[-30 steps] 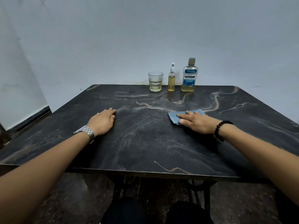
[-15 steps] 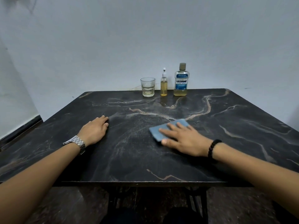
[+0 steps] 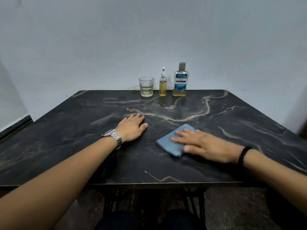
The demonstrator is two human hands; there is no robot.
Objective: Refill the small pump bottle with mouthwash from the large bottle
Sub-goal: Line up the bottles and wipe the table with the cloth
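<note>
The small pump bottle [image 3: 162, 86] stands upright at the table's far edge, mostly full of yellow liquid. Right beside it is the large mouthwash bottle [image 3: 180, 82] with a blue label, capped, holding a low level of yellowish liquid. My right hand [image 3: 205, 145] lies flat with fingers spread, pressing a folded blue cloth [image 3: 172, 141] onto the tabletop near me. My left hand [image 3: 132, 127] rests palm down on the dark table, holding nothing. Both hands are far in front of the bottles.
A clear glass tumbler [image 3: 146, 86] with a little liquid stands left of the pump bottle. The dark marbled table [image 3: 83, 130] backs onto a pale wall. Its front edge is close to me, with metal legs below.
My right hand has slid the blue cloth toward me and to the left across the table. My left hand has stayed flat on the table.
</note>
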